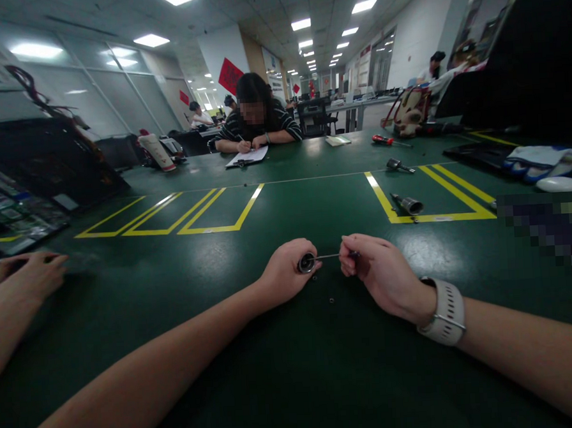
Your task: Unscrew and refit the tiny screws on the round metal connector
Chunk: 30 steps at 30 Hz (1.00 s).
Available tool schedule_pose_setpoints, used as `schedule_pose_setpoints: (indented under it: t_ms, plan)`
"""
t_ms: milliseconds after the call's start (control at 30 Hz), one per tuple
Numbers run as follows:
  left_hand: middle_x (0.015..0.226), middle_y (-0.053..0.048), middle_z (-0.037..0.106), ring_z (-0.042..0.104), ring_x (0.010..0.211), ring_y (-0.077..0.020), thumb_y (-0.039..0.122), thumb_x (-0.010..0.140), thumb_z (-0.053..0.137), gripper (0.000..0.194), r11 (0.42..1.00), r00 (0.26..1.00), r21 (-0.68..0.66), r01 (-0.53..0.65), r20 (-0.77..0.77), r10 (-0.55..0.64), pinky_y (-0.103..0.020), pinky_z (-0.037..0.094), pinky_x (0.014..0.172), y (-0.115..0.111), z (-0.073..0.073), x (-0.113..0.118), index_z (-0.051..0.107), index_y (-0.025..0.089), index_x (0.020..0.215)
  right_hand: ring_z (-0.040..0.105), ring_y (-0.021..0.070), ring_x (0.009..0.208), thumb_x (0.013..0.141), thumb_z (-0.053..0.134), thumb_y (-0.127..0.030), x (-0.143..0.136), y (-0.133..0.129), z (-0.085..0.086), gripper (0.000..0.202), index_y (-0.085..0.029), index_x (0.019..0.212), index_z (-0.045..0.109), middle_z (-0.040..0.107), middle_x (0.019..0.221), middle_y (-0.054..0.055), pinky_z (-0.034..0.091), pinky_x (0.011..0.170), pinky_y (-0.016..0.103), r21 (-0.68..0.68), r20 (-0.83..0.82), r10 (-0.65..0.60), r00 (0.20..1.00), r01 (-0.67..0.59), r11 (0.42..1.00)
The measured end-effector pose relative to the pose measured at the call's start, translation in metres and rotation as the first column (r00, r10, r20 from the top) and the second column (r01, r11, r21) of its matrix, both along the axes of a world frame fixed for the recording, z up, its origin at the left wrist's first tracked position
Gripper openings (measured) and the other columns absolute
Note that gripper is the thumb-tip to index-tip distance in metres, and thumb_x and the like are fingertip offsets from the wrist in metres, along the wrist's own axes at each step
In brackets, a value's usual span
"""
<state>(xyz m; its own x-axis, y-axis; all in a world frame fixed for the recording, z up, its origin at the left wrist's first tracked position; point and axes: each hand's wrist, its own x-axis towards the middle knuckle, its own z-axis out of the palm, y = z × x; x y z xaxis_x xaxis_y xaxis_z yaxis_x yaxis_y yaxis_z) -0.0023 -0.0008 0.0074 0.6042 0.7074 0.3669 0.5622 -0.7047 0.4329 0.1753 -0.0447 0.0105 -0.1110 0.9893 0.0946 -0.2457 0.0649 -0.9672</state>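
Observation:
My left hand (pixel 285 270) is closed around a small round metal part (pixel 307 263) just above the green table (pixel 256 381). My right hand (pixel 378 272) pinches the end of a thin metal tool (pixel 330 256), whose other tip sits in that round part. A pale watch band circles my right wrist. A tiny dark screw (pixel 331 299) lies on the table just in front of my hands.
Inside the yellow floor-tape box lie a metal cylinder (pixel 408 204) and a small tool (pixel 398 165). A red-handled screwdriver (pixel 387 140) lies farther back. Another person's hand (pixel 23 279) rests at the left. A person writes on paper (pixel 247 156) across the table.

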Motion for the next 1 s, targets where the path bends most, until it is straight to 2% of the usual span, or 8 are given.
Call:
schedule_pose_setpoints:
  t_ms: [100,167,333,433,567,667,833,1000]
  plan:
    - [0.067,0.002,0.051,0.048,0.064,-0.0123,0.019,0.078,0.058,0.011,1.000,1.000,-0.001,-0.009,0.002,0.009,-0.024,0.036,0.058,0.000,0.000,0.000,0.050,0.017,0.070,0.043,0.0124,0.057,0.084,0.051,-0.031,0.001,-0.004,0.003,0.026,-0.019,0.060,0.053,0.046,0.059,-0.003,0.034,0.056,0.028,0.037,0.038,-0.028,0.999,0.026,0.999]
    - [0.067,0.001,0.051,0.048,0.064,-0.0126,0.019,0.078,0.056,0.011,1.000,1.000,0.008,-0.006,-0.004,0.006,-0.024,0.036,0.058,0.001,0.000,0.001,0.050,0.016,0.070,0.044,0.0130,0.060,0.085,0.050,-0.029,0.000,-0.011,0.007,0.026,-0.019,0.062,0.055,0.048,0.060,-0.002,0.034,0.058,0.028,0.163,0.196,-0.064,0.978,0.032,0.986]
    - [0.068,0.001,0.051,0.049,0.065,-0.0136,0.011,0.075,0.053,0.008,0.998,0.997,0.059,0.012,-0.082,-0.007,-0.026,0.035,0.061,0.000,-0.002,-0.001,0.050,0.016,0.070,0.045,0.0145,0.064,0.089,0.046,-0.025,-0.005,-0.027,0.017,0.025,-0.019,0.066,0.052,0.049,0.065,-0.001,0.033,0.061,0.030,0.458,0.573,-0.172,0.801,-0.140,0.878]
    - [0.069,0.001,0.051,0.049,0.066,-0.0139,0.013,0.077,0.052,0.008,0.996,0.992,0.080,0.026,-0.123,-0.016,-0.027,0.035,0.063,-0.001,-0.002,-0.001,0.050,0.016,0.070,0.044,0.0137,0.060,0.088,0.046,-0.026,-0.003,-0.023,0.017,0.027,-0.019,0.062,0.050,0.047,0.061,-0.002,0.032,0.059,0.030,0.392,0.521,-0.112,0.846,-0.120,0.912]
    - [0.068,0.001,0.051,0.049,0.066,-0.0133,0.018,0.080,0.054,0.012,0.998,0.995,0.063,0.019,-0.102,-0.013,-0.026,0.034,0.061,-0.002,0.000,-0.002,0.050,0.016,0.069,0.042,0.0127,0.057,0.084,0.051,-0.027,0.002,-0.009,0.013,0.029,-0.019,0.056,0.052,0.045,0.056,-0.002,0.033,0.058,0.029,0.133,0.205,0.019,0.979,-0.047,0.990]
    - [0.067,0.002,0.050,0.048,0.064,-0.0125,0.017,0.079,0.057,0.012,1.000,0.998,0.026,0.007,-0.056,-0.005,-0.025,0.034,0.059,-0.001,0.000,-0.001,0.049,0.016,0.069,0.042,0.0123,0.056,0.083,0.050,-0.029,0.002,-0.002,0.008,0.029,-0.018,0.056,0.051,0.045,0.055,-0.002,0.033,0.056,0.028,0.044,0.095,0.021,0.995,-0.025,0.999]
    - [0.067,0.003,0.049,0.047,0.063,-0.0117,0.018,0.078,0.058,0.014,1.000,1.000,0.006,0.015,-0.004,-0.015,-0.024,0.035,0.058,-0.001,0.000,-0.001,0.049,0.017,0.068,0.043,0.0120,0.054,0.084,0.048,-0.032,0.001,0.001,0.002,0.027,-0.018,0.060,0.050,0.045,0.057,-0.003,0.036,0.054,0.028,0.013,0.062,0.022,0.998,-0.023,1.000]
    - [0.067,0.002,0.050,0.048,0.063,-0.0121,0.018,0.079,0.056,0.014,1.000,1.000,0.020,0.000,-0.028,0.000,-0.024,0.035,0.058,0.000,0.000,-0.001,0.049,0.016,0.068,0.044,0.0125,0.060,0.085,0.051,-0.029,0.001,-0.009,0.009,0.027,-0.018,0.061,0.055,0.047,0.059,-0.002,0.034,0.059,0.028,0.162,0.202,-0.030,0.979,-0.003,0.987]
